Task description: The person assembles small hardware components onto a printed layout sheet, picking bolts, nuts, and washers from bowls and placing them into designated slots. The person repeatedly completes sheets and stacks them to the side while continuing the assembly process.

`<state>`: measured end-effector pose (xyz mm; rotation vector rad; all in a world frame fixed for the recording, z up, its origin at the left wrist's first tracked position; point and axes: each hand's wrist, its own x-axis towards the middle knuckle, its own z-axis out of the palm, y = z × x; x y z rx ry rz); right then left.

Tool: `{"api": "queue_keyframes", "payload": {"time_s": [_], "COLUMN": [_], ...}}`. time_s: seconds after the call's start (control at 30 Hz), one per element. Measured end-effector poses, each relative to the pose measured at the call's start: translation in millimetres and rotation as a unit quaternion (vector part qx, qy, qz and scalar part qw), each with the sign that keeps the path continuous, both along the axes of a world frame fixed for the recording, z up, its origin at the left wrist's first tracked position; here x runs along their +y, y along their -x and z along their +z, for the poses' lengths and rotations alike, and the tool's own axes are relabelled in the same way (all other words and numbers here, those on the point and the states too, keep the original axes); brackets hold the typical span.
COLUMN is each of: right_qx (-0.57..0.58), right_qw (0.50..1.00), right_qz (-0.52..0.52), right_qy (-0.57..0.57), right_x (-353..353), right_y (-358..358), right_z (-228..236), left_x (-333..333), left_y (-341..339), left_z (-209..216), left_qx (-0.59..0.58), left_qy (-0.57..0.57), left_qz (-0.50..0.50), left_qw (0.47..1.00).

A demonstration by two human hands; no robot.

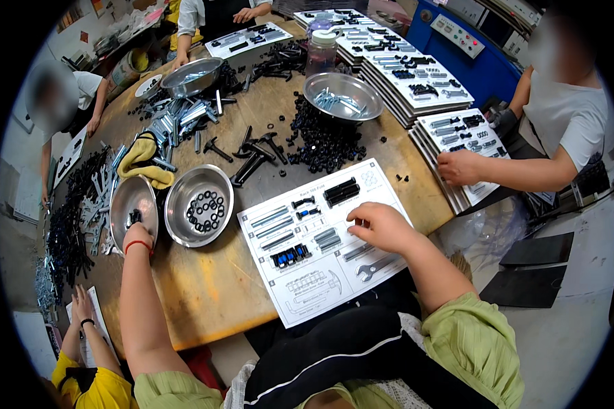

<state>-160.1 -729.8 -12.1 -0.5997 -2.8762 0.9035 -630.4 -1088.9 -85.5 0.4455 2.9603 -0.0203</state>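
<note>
My left hand, a red cord at its wrist, reaches into a tilted steel bowl; dark pieces lie by its fingertips, and I cannot make out its grip. Over the right part of a white printed card hovers my right hand, fingers loosely curved and apart, nothing visible between them. The card carries black bolts, silver rods, a group of black-and-blue bolts, short silver tubes and an open-end wrench. Black rings lie in the steel bowl right of my left hand.
Black nuts, hammer-shaped parts, silver tubes and a yellow glove lie beyond the bowls. Loose wrenches are at left. Stacked cards line the far right. Other people work around the table.
</note>
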Motion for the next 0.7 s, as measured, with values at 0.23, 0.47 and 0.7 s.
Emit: {"api": "queue_keyframes", "payload": {"time_s": [0.23, 0.47, 0.7], "right_qx": [0.026, 0.073, 0.227], "right_qw": [1.0, 0.995, 0.97], "right_qz": [-0.005, -0.037, 0.074], "right_qy": [0.013, 0.056, 0.046], "right_x": [3.2, 10.3, -15.2], "right_y": [-5.7, -28.1, 17.2], "right_z": [5.0, 0.6, 19.9], "left_x": [-8.8, -45.9, 98.1], "left_y": [26.7, 53.1, -166.6], "left_z": [-16.2, -8.3, 102.9], "left_qx": [0.029, -0.032, -0.404], "left_qy": [-0.012, -0.377, -0.595], "left_qz": [0.008, 0.137, -0.011], "left_qw": [0.999, 0.916, 0.695]}}
